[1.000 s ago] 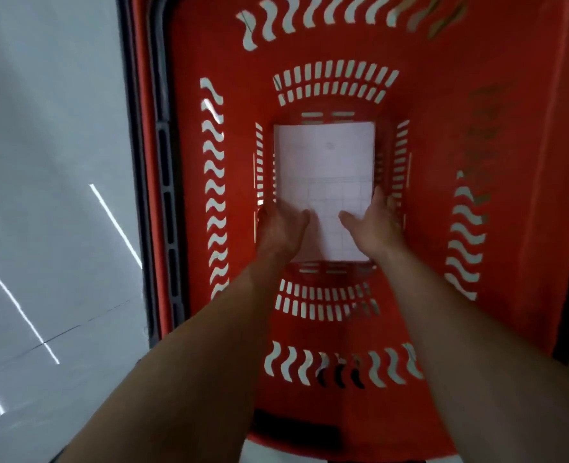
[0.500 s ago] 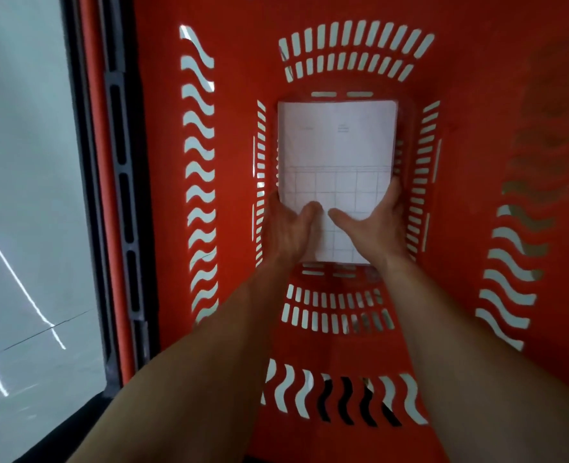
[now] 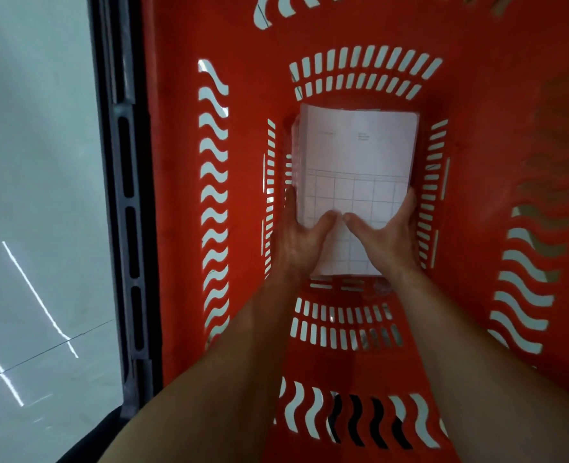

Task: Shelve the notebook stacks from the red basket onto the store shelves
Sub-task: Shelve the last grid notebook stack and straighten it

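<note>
- The left hand (image 3: 304, 243) is wrapped around the near left side of the notebook stack (image 3: 353, 168). Its thumb lies flat on the top cover, and its other fingers (image 3: 289, 198) run along the left edge and reach under it.
- The right hand (image 3: 388, 240) does the same on the near right side. Its thumb rests on top, and its fingers (image 3: 410, 203) curl around the right edge.
- Both hands are closed on the stack, not loose. The two thumbs nearly touch in the middle of the cover.
- The stack is deep down in the red basket (image 3: 183, 228), in the middle of its bottom. I cannot tell if it has left the bottom or sits on it.
- The hands hold only the near end. The far end sticks out with nothing under it, so I think it could droop and the books could slide apart.
- The left edge looks a bit fanned out. A thin book there could slip free when the stack comes up.
- The basket walls are close on each side. A corner could bump a wall and knock the stack crooked.
- Something clear and crinkly, maybe a plastic wrapper (image 3: 378, 289), lies just by the near end. It could catch and come up too.
- Outside the basket there is grey floor (image 3: 36, 195). No shelf is in sight.
</note>
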The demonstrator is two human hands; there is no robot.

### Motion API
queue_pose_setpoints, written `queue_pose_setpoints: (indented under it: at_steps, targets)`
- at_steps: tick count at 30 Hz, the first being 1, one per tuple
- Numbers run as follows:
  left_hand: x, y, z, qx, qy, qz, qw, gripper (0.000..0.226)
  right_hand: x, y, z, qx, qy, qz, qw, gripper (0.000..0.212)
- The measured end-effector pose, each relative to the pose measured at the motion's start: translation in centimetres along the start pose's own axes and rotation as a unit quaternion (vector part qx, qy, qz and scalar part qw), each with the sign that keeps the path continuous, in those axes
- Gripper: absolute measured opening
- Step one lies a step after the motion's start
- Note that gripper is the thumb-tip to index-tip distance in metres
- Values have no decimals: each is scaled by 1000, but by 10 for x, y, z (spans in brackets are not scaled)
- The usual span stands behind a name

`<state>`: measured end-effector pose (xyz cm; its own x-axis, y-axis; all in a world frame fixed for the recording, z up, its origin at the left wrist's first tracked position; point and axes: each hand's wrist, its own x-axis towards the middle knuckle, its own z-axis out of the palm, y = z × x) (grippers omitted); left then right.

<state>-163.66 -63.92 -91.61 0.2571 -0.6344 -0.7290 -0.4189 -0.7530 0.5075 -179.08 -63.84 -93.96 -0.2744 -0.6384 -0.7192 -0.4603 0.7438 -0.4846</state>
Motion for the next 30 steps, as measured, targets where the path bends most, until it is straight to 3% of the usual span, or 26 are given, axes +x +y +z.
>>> queue_pose_setpoints:
  at_steps: [3,12,22,25,28,30]
  targets:
    - [-3,9,-2,8,-6,7,1000,113,1,-2,0,8,-4,-1,1000,132]
    - [-23,46,-26,-25,-11,62,998,80,-15,-25,-13,88,-10,-5,996,131]
    - [-125,128,-120,-65,-12,86,994,77,-115,-119,-81,153,-57,-16,986,116]
    - [-174,158,-164,-97,-21,98,990,83,-168,-156,-112,181,-42,-19,982,124]
    - [-214,181,-211,-125,-35,108,986,85,-211,-193,-134,217,-16,-24,976,99]
    - [-231,188,-240,-135,-37,102,985,80,-230,-216,-138,243,-20,-30,969,96]
